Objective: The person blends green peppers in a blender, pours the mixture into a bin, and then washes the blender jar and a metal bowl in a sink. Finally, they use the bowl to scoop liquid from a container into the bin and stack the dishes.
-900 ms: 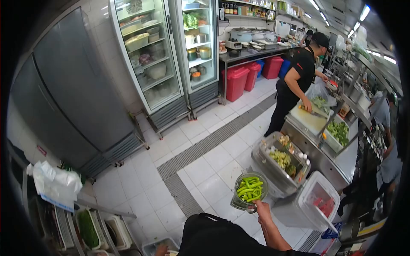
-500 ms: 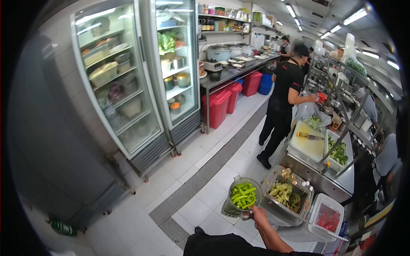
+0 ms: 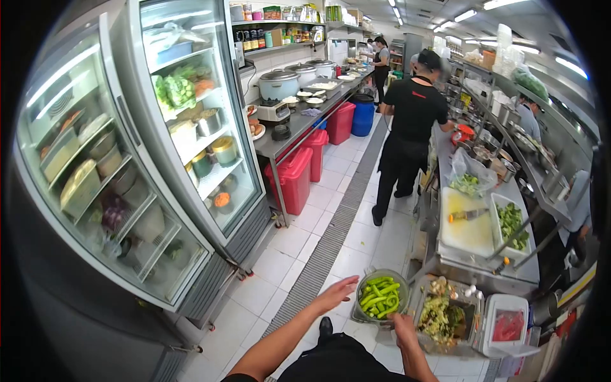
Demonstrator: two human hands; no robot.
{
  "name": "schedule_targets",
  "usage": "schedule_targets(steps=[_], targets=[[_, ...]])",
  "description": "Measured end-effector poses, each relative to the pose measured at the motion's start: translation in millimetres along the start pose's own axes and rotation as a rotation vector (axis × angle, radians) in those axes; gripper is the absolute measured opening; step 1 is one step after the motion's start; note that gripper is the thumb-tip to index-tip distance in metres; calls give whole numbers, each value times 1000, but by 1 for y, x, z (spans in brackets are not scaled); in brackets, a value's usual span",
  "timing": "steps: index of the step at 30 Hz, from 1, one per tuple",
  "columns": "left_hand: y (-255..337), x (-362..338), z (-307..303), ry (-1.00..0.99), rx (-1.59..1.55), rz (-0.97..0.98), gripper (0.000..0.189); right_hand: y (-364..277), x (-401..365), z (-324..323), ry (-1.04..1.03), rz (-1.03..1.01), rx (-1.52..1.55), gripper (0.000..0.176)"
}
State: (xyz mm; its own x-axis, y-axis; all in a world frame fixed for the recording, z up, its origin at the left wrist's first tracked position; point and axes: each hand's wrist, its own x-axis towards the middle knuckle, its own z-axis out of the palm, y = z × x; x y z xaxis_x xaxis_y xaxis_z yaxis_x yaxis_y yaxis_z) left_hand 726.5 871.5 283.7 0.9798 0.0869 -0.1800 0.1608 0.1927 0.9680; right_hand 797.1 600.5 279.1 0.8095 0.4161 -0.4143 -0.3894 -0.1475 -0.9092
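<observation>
A clear blender jug point(image 3: 361, 314) filled with green chili peppers point(image 3: 380, 297) is held out in front of my body, above the floor. My right hand point(image 3: 403, 326) is closed at its near right side, where the handle is mostly covered by the fingers. My left hand point(image 3: 338, 294) hangs just left of the jug with its fingers stretched out, holding nothing and apart from the rim. Right of the jug stands a bin of vegetable scraps point(image 3: 445, 318).
A white lidded container with red contents point(image 3: 508, 326) stands beyond the scraps. The counter at right bears a cutting board with a knife point(image 3: 468, 214) and a tub of greens point(image 3: 512, 226). A co-worker point(image 3: 414, 121) stands ahead by the counter. Glass-door fridges point(image 3: 210, 127) line the left.
My left hand has come into view beside the jug. The view has turned and moved forward along the aisle. The jug stays in my right hand.
</observation>
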Motion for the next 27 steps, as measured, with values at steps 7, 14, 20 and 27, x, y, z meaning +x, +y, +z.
schedule_targets(steps=[7,14,20,27], targets=[[36,113,-101,-102,-70,18,71,-62,147,69,-11,34,-253,37],[95,191,-228,93,-19,200,80,-141,289,172,-140,-6,-286,41],[172,286,-381,257,25,350,79,-239,426,297,-206,-90,-122,46],[303,382,-516,339,140,467,73,-363,548,418,-35,-380,132,52]])
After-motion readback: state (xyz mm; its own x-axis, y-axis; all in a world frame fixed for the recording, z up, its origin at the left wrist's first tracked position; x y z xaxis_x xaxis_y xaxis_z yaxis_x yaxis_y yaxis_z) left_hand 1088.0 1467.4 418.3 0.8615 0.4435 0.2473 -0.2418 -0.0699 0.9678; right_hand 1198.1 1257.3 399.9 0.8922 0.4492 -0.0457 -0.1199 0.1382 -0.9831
